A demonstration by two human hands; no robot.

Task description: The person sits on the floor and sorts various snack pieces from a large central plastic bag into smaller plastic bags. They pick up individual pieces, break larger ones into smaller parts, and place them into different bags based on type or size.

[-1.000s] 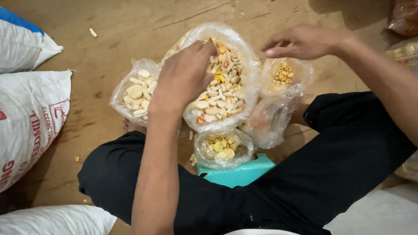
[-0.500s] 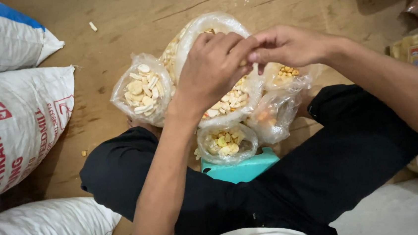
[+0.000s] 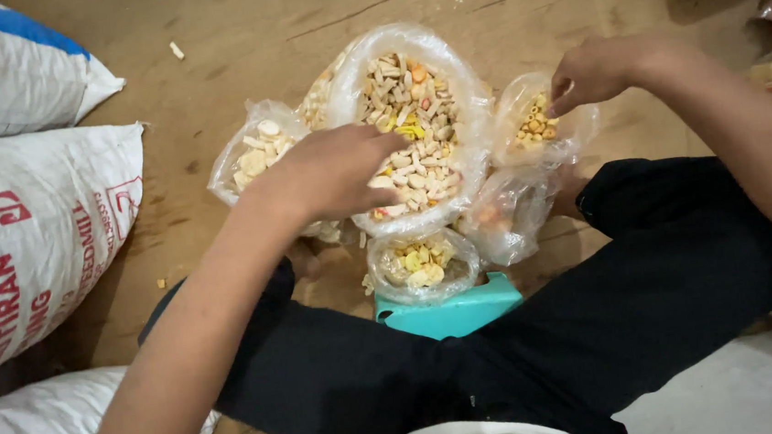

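1. Left hand [image 3: 332,171], centre of frame, reaches in from the lower left. Palm down, fingers loosely curled and close together, fingertips over the near left edge of the big clear bag [image 3: 415,123]. Can't tell if anything is held in it.
2. Big clear bag sits at centre top, mouth open and rolled down, full of mixed pale, tan and orange snack pieces with a few yellow ones.
3. Right hand [image 3: 595,72], upper right, fingers pinched narrow at the rim of the small bag of orange-yellow rings [image 3: 539,122]. It looks like it grips the plastic edge, or maybe a piece; too small to tell.
4. That small bag sits just right of the big bag, touching it.
5. Bag of round white discs [image 3: 257,149], left of the big bag and partly hidden behind the left hand and wrist.
6. Bag of yellow pieces [image 3: 419,265], small, below the big bag in the lower centre, resting against a teal plastic stool [image 3: 453,308].
7. Nearly empty clear bag [image 3: 505,217] between the ring bag and the yellow bag, a few orange bits inside.
8. Another bag of pale pieces peeks out behind the big bag's upper left, mostly hidden.
9. Person sits with black trousers [image 3: 649,297] spread around the bags, lower half of frame.
10. White woven sacks [image 3: 28,218] stacked along the left edge, one with a blue stripe at upper left.
11. Brown wooden floor [image 3: 234,36], a few stray crumbs at the top.
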